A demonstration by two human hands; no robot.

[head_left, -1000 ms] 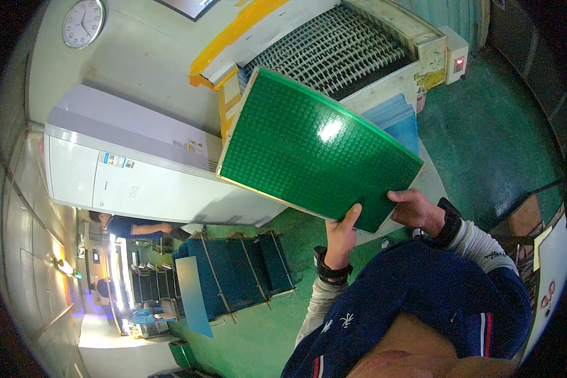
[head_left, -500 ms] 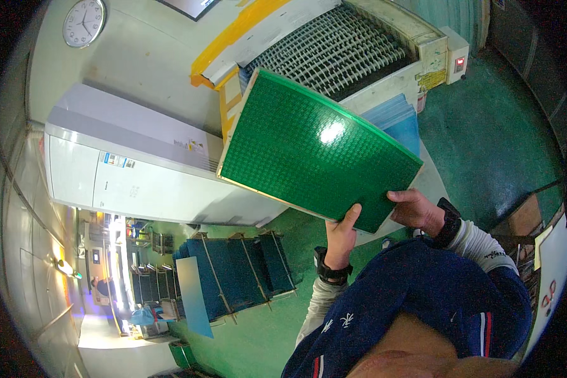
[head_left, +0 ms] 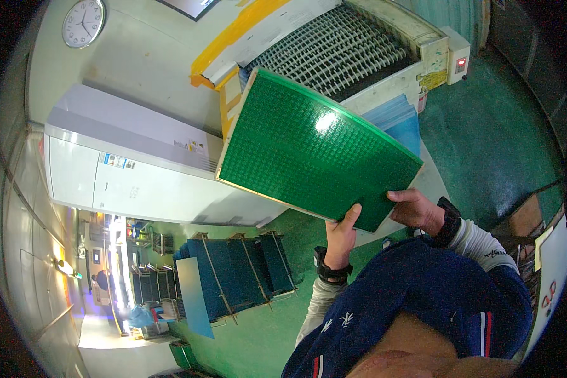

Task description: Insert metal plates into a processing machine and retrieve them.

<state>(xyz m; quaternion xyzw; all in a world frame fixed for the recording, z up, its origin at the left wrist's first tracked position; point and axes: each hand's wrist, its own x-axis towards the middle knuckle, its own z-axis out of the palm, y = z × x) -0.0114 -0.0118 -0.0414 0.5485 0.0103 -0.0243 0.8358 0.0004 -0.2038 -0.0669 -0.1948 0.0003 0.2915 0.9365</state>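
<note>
Between both hands I hold up a large green panel (head_left: 315,151), glossy, with a fine grid pattern and pale edges, that looks like a circuit board panel. My left hand (head_left: 343,236) grips its lower edge, thumb on the face and fingers hidden behind. At the lower right corner my right hand (head_left: 414,208) pinches it the same way. The panel is tilted and bright light glints off its upper middle. Behind its right edge lies a stack of light blue sheets (head_left: 394,120).
Beyond the panel stands a roller conveyor machine (head_left: 331,50) with a white control box (head_left: 458,57). To the left are a tall white air conditioner (head_left: 151,170) and racks of dark panels (head_left: 227,277). A wall clock (head_left: 83,23) hangs at the upper left.
The panel's tilt has shifted very slightly, and the glint on it has moved a little up and left. Both hands keep their hold.
</note>
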